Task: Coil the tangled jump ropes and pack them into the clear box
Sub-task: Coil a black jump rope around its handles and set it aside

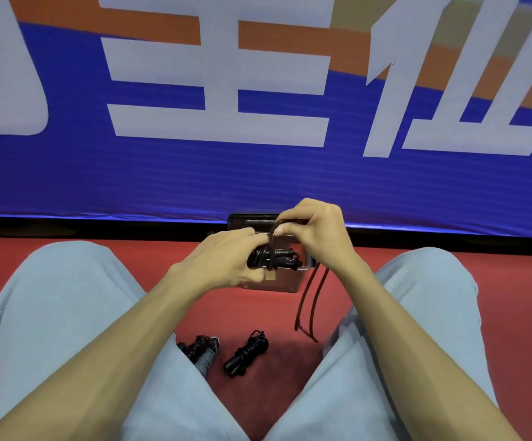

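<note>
Nearest, a black coiled rope [247,353] and a grey-handled bundle [204,353] sit on the red floor [258,313] between the knees, parked until packing, I guess. Further out, the left hand [223,259] has its grip round a half-coiled jump rope [274,254] so the loops stay together. The right hand [315,227] pinches the strand for wrapping, with the loose tail [311,297] dangling. The clear box [287,281] waits right underneath.

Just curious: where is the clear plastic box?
Head view, centre: the clear plastic box sits on the red floor behind the left hand and right hand.
</note>
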